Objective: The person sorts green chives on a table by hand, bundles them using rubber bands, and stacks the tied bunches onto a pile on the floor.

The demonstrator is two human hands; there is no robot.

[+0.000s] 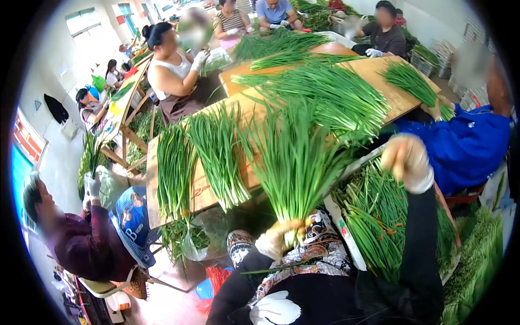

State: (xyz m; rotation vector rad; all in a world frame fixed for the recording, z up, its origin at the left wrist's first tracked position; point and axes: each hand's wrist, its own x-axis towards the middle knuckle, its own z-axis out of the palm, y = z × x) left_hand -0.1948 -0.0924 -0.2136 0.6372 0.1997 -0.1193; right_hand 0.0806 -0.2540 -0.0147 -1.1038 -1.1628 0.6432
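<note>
My left hand (277, 239), in a whitish glove with yellowed fingers, is wrapped round the pale stem ends of a large bunch of garlic chives (292, 162). Its green leaves fan out away from me over the table edge. My right hand (409, 162), gloved too, is raised to the right above a crate of loose chives (379, 211). Motion blurs its fingers, and I cannot tell whether it holds anything. Two laid-out bunches, one chive bunch (216, 157) and a farther-left chive bunch (174, 168), lie on the wooden table (153, 203).
A big chive pile (341, 97) covers the table's middle. A co-worker in blue (460, 141) sits close on my right; another in a dark purple top (92, 244) sits at left. Beside my legs are red plastic strands (218, 284). More greens (476, 260) lie at lower right.
</note>
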